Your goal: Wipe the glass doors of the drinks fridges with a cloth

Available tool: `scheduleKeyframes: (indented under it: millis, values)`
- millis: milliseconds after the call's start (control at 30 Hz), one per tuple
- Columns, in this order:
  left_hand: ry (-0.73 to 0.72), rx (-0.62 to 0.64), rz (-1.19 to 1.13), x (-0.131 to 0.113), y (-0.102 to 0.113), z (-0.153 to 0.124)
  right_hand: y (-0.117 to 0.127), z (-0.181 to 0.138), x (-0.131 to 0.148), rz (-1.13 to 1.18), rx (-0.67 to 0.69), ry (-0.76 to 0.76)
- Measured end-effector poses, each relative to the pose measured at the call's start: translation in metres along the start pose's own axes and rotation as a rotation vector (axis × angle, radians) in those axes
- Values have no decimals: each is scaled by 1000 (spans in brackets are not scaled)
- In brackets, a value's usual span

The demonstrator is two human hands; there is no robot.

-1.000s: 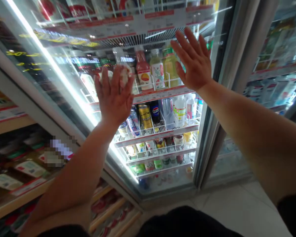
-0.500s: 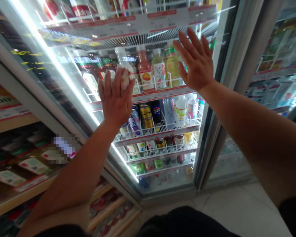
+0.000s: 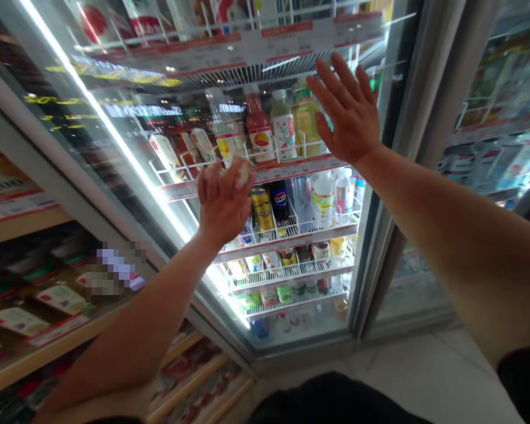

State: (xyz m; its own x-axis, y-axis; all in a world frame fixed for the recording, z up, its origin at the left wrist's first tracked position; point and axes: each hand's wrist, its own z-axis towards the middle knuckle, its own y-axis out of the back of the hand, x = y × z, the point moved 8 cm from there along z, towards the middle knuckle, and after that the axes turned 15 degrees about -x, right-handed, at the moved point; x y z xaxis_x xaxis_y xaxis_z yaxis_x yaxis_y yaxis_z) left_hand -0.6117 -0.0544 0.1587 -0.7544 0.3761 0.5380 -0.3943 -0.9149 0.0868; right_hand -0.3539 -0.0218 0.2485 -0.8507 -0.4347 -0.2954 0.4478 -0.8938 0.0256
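Observation:
My left hand (image 3: 223, 203) is raised against the glass door (image 3: 128, 141) of a lit drinks cooler, its fingers pressed over a small whitish wad (image 3: 242, 174), perhaps cloth or paper. It sits in front of the shelf with cans (image 3: 261, 209). My right hand (image 3: 347, 112) lies flat on the same glass near the door's right edge, fingers spread, holding nothing. Behind it stand bottles (image 3: 282, 126) on a higher wire shelf.
The cooler's metal frame (image 3: 397, 194) runs down to the right of my right hand, with another glass-fronted cooler (image 3: 494, 118) beyond it. Wooden shelves (image 3: 35, 347) of packaged goods stand at the left. Pale floor tiles (image 3: 428, 377) lie below.
My left hand has slid down and to the right along the glass with the wad. My right hand has stayed almost where it was.

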Motion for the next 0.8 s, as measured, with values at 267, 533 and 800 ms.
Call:
scheduleKeyframes:
  millis: [267, 533, 800]
  values:
    - [102, -65, -11, 36, 1, 27, -1, -2, 0, -34, -12, 12]
    - [-330, 133, -167, -46, -16, -10, -6, 1, -5, 23, 46, -87]
    - [41, -106, -46, 2, -6, 22, -3, -2, -3, 31, 16, -33]
